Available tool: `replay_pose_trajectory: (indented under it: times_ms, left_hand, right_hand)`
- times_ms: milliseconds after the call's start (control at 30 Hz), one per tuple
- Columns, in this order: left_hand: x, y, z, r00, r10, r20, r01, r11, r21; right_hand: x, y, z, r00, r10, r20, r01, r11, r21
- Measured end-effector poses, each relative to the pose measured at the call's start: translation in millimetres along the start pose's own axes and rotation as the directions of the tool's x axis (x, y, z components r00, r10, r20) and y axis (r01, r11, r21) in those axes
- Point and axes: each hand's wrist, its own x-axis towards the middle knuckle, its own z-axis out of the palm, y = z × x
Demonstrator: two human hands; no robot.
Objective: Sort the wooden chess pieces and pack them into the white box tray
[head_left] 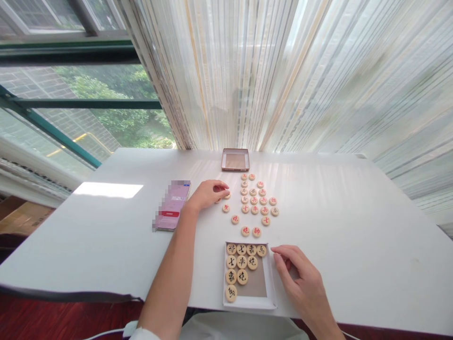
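Observation:
My left hand (208,194) reaches across the white table (354,236), fingers curled in a pinch on a round wooden chess piece (227,195) at the left edge of a loose group of red-marked pieces (256,200). My right hand (299,276) rests at the right rim of a shallow white box (250,302), fingers bent against its edge. Inside the box lie several black-marked wooden pieces (242,262) in rows. Two red-marked pieces (251,231) sit just beyond the box.
A phone with a pink screen (172,205) lies left of my left hand. A small brown box lid (235,159) sits at the table's far edge. Striped sheer curtains (300,71) hang behind, and a window (71,94) is at the left.

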Motion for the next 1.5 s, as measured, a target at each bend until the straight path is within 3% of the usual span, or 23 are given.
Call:
replay_pose_trajectory:
  times_ms: [567, 900, 1067, 1333, 1500]
  left_hand:
    - [-3, 2, 3.6, 0.994, 0.068, -0.089, -0.052, 0.984, 0.171]
    - [-3, 1, 2.3, 0.992, 0.075, -0.099, -0.055, 0.98, 0.192]
    - [-8, 13, -1.8, 0.989, 0.089, -0.117, -0.069, 0.983, 0.169]
    - [-59, 67, 1.7, 0.96, 0.259, -0.103, -0.264, 0.964, -0.037]
    - [-99, 74, 24.0, 0.967, 0.248, -0.052, -0.254, 0.948, -0.191]
  right_hand:
    - [-2, 4, 0, 1.0, 0.002, 0.015, -0.002, 1.0, 0.009]
    - [-1, 2, 0, 1.0, 0.001, 0.01, -0.001, 1.0, 0.017]
    - [0, 1, 0, 1.0, 0.004, 0.001, -0.004, 1.0, 0.023]
    - [-1, 2, 0, 1.0, 0.015, -0.007, -0.015, 0.999, 0.039]
    - [1, -2, -2, 1.0, 0.016, -0.026, -0.014, 0.998, 0.065]
